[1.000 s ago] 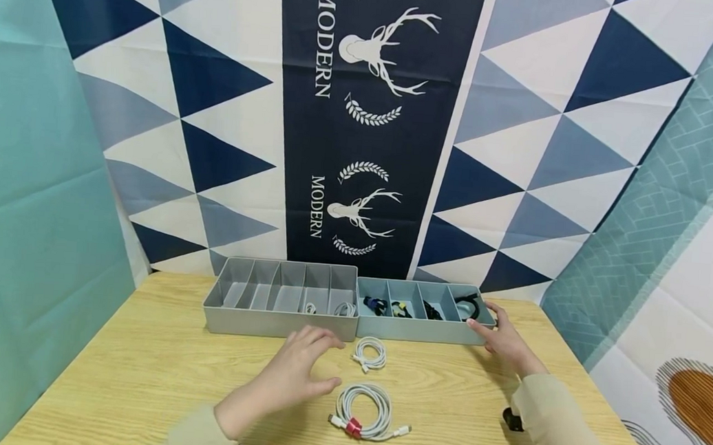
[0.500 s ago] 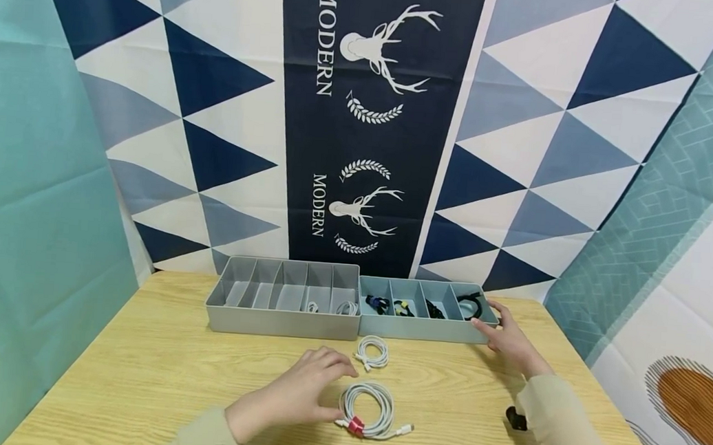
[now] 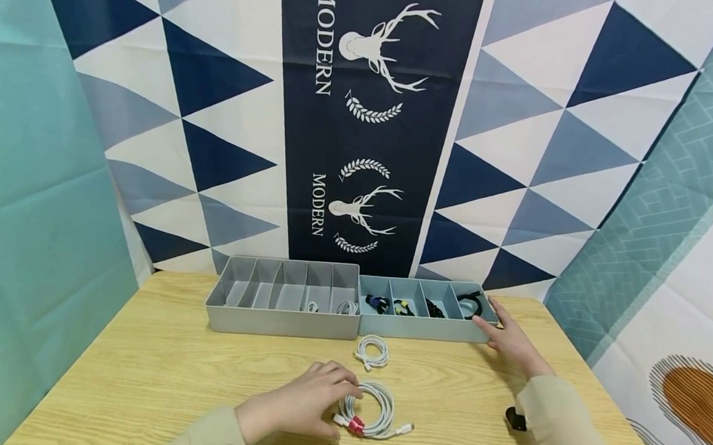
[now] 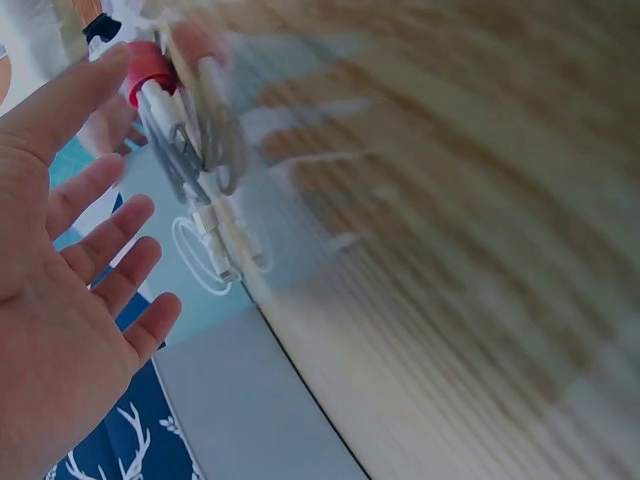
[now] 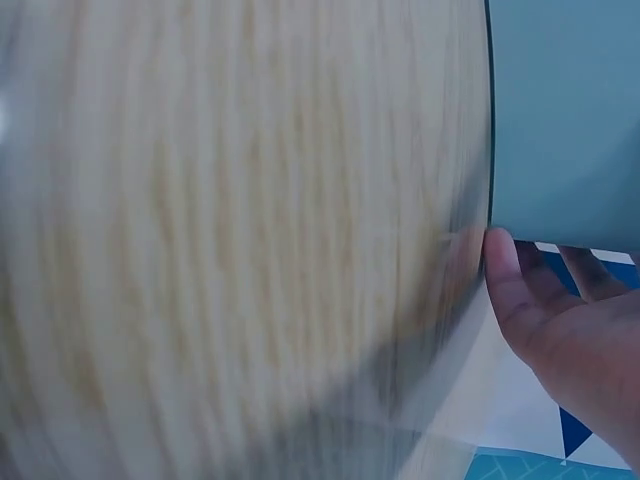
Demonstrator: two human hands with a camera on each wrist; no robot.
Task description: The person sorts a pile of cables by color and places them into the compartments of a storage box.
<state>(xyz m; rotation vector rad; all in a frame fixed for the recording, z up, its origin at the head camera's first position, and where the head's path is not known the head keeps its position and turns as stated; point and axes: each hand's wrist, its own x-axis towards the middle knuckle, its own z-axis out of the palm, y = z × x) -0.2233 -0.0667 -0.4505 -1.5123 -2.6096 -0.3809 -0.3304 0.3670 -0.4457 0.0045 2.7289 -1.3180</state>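
Note:
On the table lies a large coil of grey-white cable (image 3: pixel 385 409) with a red tie (image 3: pixel 357 426) and white plugs. My left hand (image 3: pixel 303 399) is at the coil's left side, fingers spread and slightly bent; the left wrist view shows the palm and the coil (image 4: pixel 190 150) beside the thumb, not pinched. A smaller white cable coil (image 3: pixel 372 352) lies farther back. My right hand (image 3: pixel 512 340) rests against the right end of the light blue divided box (image 3: pixel 423 329), thumb at its front corner. In the right wrist view the thumb (image 5: pixel 505 265) touches the box's lower corner.
A grey divided box (image 3: pixel 281 323) stands left of the blue one, with white cables in its right compartments. The blue box's compartments hold dark cables, including a black cable (image 3: pixel 478 301). A patterned cloth (image 3: pixel 364 113) hangs behind the wooden table (image 3: pixel 135 365).
My left hand has moved right and toward the near side, from left of both coils to the larger coil's left edge. The right hand has stayed at the blue box.

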